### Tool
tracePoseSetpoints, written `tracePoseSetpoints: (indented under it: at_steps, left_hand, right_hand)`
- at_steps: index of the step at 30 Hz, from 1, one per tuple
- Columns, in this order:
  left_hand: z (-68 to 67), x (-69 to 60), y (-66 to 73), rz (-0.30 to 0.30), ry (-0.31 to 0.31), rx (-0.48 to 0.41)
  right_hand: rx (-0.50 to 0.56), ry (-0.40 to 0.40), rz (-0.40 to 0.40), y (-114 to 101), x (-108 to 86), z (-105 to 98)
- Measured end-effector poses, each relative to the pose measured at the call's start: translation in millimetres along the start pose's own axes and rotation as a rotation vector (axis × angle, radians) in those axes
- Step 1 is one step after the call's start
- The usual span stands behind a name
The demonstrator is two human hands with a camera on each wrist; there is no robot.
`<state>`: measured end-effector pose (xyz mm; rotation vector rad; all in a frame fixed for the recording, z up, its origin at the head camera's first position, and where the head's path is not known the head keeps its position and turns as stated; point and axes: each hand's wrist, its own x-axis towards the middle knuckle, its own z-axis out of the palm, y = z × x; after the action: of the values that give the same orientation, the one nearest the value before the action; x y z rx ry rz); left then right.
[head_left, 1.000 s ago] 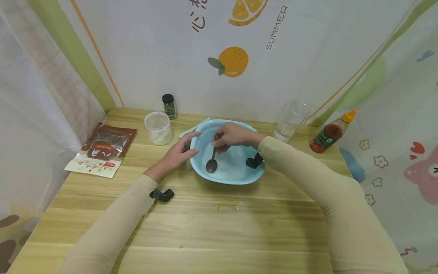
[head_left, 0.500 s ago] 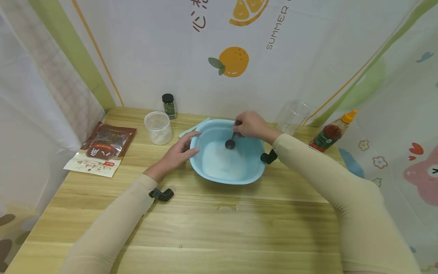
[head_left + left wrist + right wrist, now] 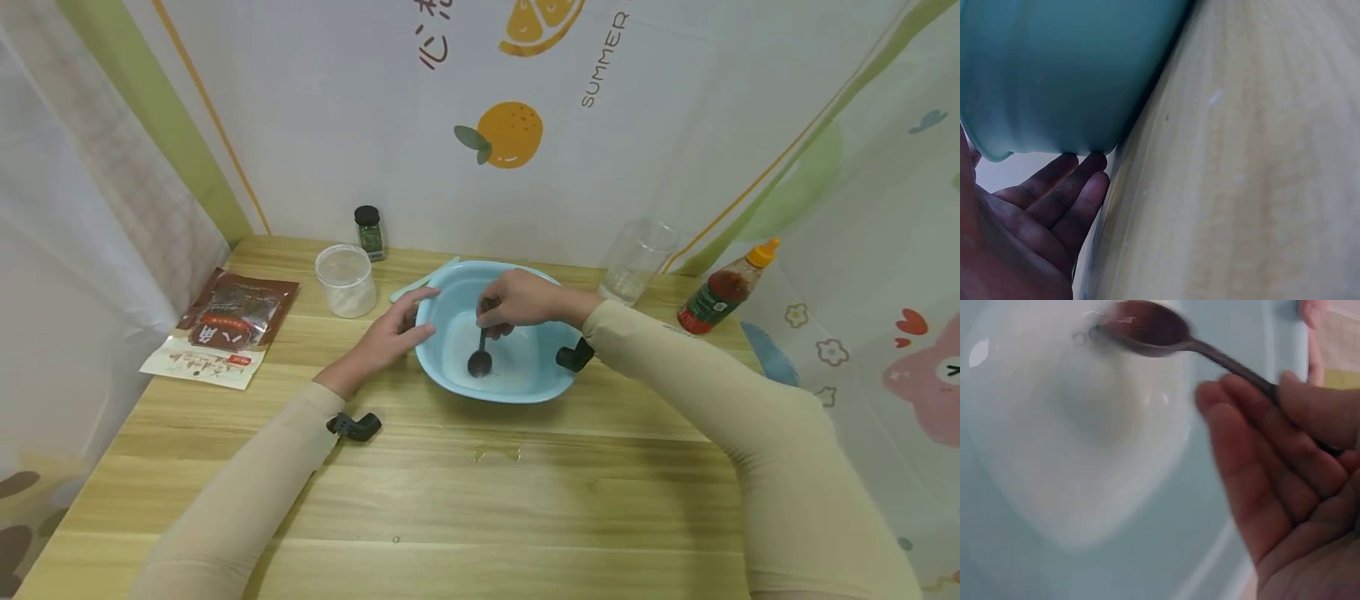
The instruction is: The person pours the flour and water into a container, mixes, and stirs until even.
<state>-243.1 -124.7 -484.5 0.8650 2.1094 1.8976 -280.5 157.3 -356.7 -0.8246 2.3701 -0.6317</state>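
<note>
A light blue plastic basin [image 3: 564,377] stands on the wooden table with cloudy whitish liquid [image 3: 1085,487] in its bottom. My right hand [image 3: 519,302] pinches the handle of a dark brown spoon [image 3: 480,363] between thumb and fingers, above the inside of the basin. In the right wrist view the bowl of the spoon tilts at the liquid, and small bubbles float beside it. At the basin's left side, my left hand [image 3: 386,335] touches the rim. The left wrist view shows its fingers [image 3: 1082,215] nearly straight, tips against the basin's outer wall.
Left of the basin are a clear tub [image 3: 347,282], a black-capped spice jar [image 3: 370,235] and a brown seasoning packet [image 3: 225,325]. A pale blue strip [image 3: 420,282] lies behind the basin. To the right stand a clear glass [image 3: 633,262] and a red sauce bottle [image 3: 720,292].
My right hand first moved up and right with the spoon to the basin's far side, then came back down and left over the liquid. My left hand stays at the rim.
</note>
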Motion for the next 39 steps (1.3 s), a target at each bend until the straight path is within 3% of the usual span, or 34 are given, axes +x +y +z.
tracePoseSetpoints:
  at_steps: [4,6,10,13,17,21,24,27,31,33,37,39]
  left_hand:
    - [0.1,1.0,-1.7,0.005,-0.003,0.008]
    - [0.0,1.7,-2.8,0.006,-0.003,0.015]
    - [0.2,3.0,-2.7,0.007,-0.002,0.028]
    - [0.0,3.2,-1.3,0.007,0.004,0.035]
    - [-0.4,2.2,0.7,-0.002,0.008,0.034]
    - [-0.1,0.8,2.5,-0.012,0.009,0.025]
    - [0.4,-0.1,2.0,-0.011,0.012,0.017]
    - [0.8,-0.2,1.4,-0.009,0.015,0.013]
    - [0.9,-1.0,0.2,-0.006,0.015,0.01]
    - [0.8,-1.0,-0.7,-0.002,0.012,0.009]
    - [0.7,-0.9,-0.1,-0.001,0.012,0.013]
    - [0.7,-1.1,0.8,-0.003,0.014,0.015]
  right_hand:
    - [0.07,0.107,-0.005,6.7,6.1,0.6]
    - [0.051,0.178,0.003,11.1,6.5,-2.2]
    - [-0.093,0.313,0.047,18.2,1.1,-10.5]
    - [-0.237,0.356,0.08,21.0,-6.3,-17.0]
    - [-0.377,0.315,0.073,21.9,-14.2,-21.7]
    - [-0.444,0.176,0.045,16.5,-16.7,-20.1]
    - [-0.361,0.035,0.024,10.7,-15.6,-15.5]
    - [-0.167,-0.052,0.014,7.3,-13.8,-9.7]
    - [0.009,-0.056,0.021,9.4,-10.3,-4.7]
    - [0.042,-0.043,0.033,13.2,-9.5,-4.7]
    - [0.027,-0.022,0.068,19.3,-9.8,-9.7]
    - [-0.031,-0.009,0.089,20.5,-10.9,-13.8]
